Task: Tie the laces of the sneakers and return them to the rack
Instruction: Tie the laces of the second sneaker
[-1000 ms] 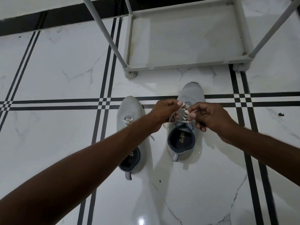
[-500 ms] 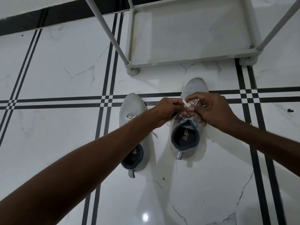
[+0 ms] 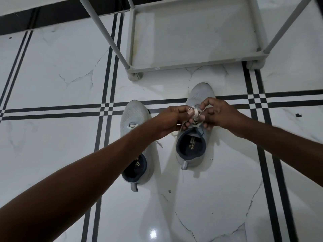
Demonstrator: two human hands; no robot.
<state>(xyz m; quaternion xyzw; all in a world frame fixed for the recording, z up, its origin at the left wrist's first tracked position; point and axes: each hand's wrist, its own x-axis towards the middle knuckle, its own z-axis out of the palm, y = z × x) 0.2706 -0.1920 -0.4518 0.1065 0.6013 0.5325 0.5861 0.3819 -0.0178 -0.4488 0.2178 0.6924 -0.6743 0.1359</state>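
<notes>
We're mid-knot on the right sneaker, which sits on the floor: left hand and right hand both pinch closed on its laces over the tongue. Next we'd judge: cinch the bow, check the left sneaker whose lace ends look loose, then move the pair to the rack just beyond.

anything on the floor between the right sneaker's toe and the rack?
Nothing. In the head view only bare white tile separates the right sneaker from the rack; its toe stops short of the front rail, not touching.
</notes>
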